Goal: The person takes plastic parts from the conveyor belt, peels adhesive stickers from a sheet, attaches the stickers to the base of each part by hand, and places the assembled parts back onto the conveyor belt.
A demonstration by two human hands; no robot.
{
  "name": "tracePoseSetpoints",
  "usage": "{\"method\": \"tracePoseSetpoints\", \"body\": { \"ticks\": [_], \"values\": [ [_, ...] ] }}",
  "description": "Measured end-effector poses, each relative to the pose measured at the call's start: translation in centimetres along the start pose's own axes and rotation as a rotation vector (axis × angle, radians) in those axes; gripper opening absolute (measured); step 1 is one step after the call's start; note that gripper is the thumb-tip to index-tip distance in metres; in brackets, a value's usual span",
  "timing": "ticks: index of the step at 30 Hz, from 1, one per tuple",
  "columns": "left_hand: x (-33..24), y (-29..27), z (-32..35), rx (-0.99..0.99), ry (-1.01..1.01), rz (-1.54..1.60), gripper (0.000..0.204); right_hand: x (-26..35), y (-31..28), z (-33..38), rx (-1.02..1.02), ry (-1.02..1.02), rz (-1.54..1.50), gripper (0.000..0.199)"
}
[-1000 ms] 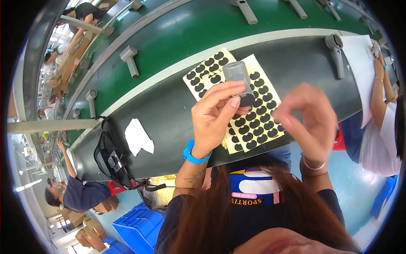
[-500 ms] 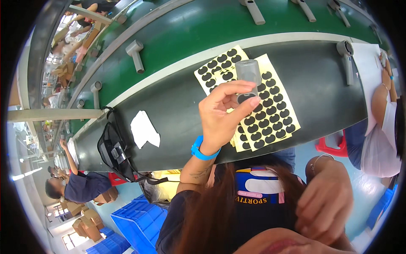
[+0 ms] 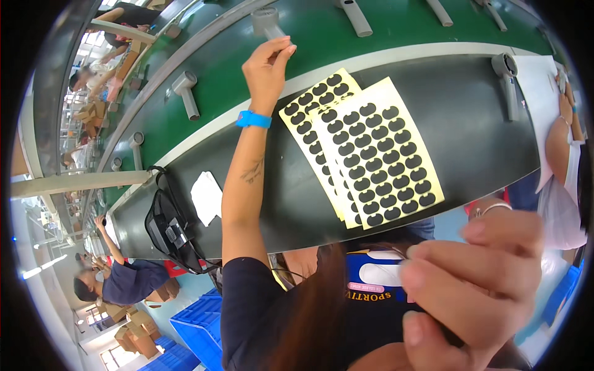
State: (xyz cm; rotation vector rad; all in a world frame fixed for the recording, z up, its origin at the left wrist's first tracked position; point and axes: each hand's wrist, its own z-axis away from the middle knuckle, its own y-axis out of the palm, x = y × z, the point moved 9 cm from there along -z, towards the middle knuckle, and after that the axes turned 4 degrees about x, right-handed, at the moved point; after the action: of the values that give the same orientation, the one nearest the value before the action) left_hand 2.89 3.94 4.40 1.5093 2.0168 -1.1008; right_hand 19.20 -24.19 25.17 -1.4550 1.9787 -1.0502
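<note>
My left hand (image 3: 267,65), with a blue wristband, reaches over the green belt at the far side. Its thumb and fingers are closed on the handle end of a grey handheld fan (image 3: 266,21), whose round head points away from me. My right hand (image 3: 476,284) is raised close to the camera at the lower right. Its fingers are loosely bent and apart, with nothing visible in them. On the dark table lie overlapping pale yellow sheets (image 3: 408,117) bearing rows of black, notched round stickers.
Other grey fans lie spaced along the green belt (image 3: 229,62). One fan (image 3: 508,80) rests on the table at right, near a co-worker's arm (image 3: 555,139). A black mesh bag (image 3: 166,219) and white paper (image 3: 207,196) are at left. Blue crates (image 3: 198,321) stand below.
My left hand has carried the fan from above the sticker sheets to the green belt, far and left. My right hand has come up closer to the camera, its fingers loosened.
</note>
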Motion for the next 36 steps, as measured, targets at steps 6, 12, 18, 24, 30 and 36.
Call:
{"method": "tracePoseSetpoints", "body": {
  "ticks": [6, 12, 18, 24, 30, 36],
  "values": [
    [3.9, 0.5, 2.2, 0.167, -0.142, -0.089, 0.024, -3.2, 2.1, 4.3, -0.261, 0.65, -0.153, 0.012],
    [-6.2, 1.6, 6.7, 0.294, 0.133, -0.24, 0.034, -13.9, 15.6, 10.9, 0.078, 0.891, -0.2, 0.025],
    [-8.7, 3.5, 14.6, 0.556, 0.132, -0.238, 0.066, -14.9, 19.5, 11.0, 0.124, 0.861, -0.157, 0.025],
    [-8.4, 5.3, 15.3, 0.474, 0.065, -0.149, 0.088, -15.2, 20.7, 11.9, 0.037, 0.898, -0.067, 0.018],
    [-8.8, 5.4, 16.1, 0.449, 0.049, -0.165, 0.094, -15.0, 20.9, 11.6, -0.022, 1.028, -0.145, 0.011],
    [-8.7, 5.4, 15.7, 0.458, 0.014, -0.116, 0.094, -15.2, 20.5, 11.6, 0.006, 0.98, -0.152, 0.006]
  ]
}}
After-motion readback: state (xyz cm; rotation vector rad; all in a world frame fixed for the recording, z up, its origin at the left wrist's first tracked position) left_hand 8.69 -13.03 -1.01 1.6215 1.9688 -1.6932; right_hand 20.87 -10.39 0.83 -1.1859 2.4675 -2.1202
